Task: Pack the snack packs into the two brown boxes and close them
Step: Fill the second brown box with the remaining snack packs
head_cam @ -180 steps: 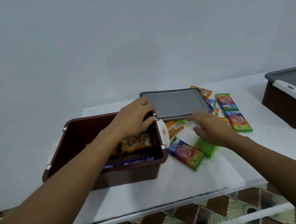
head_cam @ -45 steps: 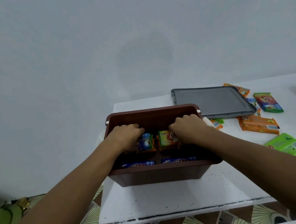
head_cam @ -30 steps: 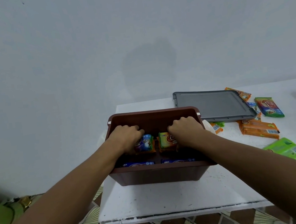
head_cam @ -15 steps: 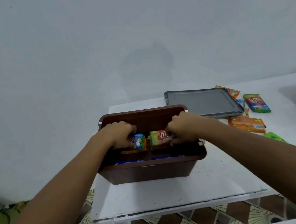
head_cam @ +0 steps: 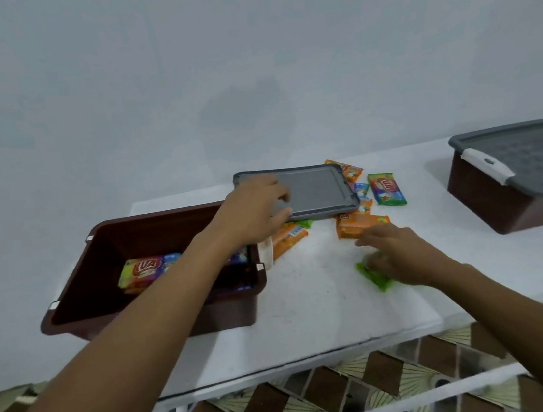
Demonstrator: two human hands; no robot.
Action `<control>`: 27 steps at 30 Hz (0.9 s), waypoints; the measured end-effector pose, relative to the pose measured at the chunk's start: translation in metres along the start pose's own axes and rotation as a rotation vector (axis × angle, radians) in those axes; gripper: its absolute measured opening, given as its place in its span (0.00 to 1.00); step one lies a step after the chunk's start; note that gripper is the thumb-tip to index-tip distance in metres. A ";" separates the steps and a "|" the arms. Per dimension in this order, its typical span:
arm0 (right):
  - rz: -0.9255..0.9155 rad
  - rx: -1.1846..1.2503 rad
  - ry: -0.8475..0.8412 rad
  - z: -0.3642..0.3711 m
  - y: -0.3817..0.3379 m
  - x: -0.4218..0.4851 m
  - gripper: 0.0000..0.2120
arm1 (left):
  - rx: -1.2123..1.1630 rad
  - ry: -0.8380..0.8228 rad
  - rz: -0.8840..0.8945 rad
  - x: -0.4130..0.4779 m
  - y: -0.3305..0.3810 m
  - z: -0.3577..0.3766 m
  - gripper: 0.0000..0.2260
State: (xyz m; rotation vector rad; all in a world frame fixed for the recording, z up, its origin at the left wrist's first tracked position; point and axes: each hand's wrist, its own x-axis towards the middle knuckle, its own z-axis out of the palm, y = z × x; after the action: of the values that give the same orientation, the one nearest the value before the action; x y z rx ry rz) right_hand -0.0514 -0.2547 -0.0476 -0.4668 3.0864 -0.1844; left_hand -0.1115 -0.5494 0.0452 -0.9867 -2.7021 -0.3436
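Observation:
The open brown box (head_cam: 175, 322) stands at the table's left with several snack packs (head_cam: 143, 269) inside. My left hand (head_cam: 257, 211) reaches past the box's right end and grips the near-left corner of the grey lid (head_cam: 316, 193), which lies flat behind it. My right hand (head_cam: 397, 255) rests on a green snack pack (head_cam: 376, 276) on the table, fingers curled over it. Loose packs lie around the lid: an orange one (head_cam: 358, 223) just beyond my right hand, another orange one (head_cam: 289, 234) under the lid's front edge, and a multicoloured one (head_cam: 387, 189).
The second brown box (head_cam: 505, 206), with its grey lid and white latch on, sits at the far right. The white table (head_cam: 313, 321) ends in a front edge close to me, with patterned floor tiles below. A plain wall stands behind.
Both hands have come out of the open box. The left moved right onto the grey lid, the right went to the green pack. My view turned right, bringing the second box in.

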 end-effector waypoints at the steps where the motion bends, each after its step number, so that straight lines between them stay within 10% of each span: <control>1: 0.023 -0.005 -0.019 0.004 0.015 -0.010 0.20 | -0.004 -0.022 0.010 0.009 0.013 0.006 0.11; 11: 0.153 0.091 0.137 0.013 0.067 -0.016 0.15 | 0.151 -0.524 -0.610 0.034 0.075 0.121 0.31; 18: 0.120 0.185 -0.049 0.008 0.060 0.031 0.31 | 0.210 -0.062 -0.400 0.001 0.097 0.152 0.19; 27: -0.084 0.024 -0.099 -0.021 0.084 0.050 0.14 | 0.101 -0.216 -0.464 0.012 0.093 0.125 0.16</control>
State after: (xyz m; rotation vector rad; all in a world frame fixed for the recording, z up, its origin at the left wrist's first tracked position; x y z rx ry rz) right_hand -0.1245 -0.1877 -0.0369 -0.5868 2.9670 -0.1937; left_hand -0.0776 -0.4355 -0.0559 -0.3770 -3.0958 -0.1849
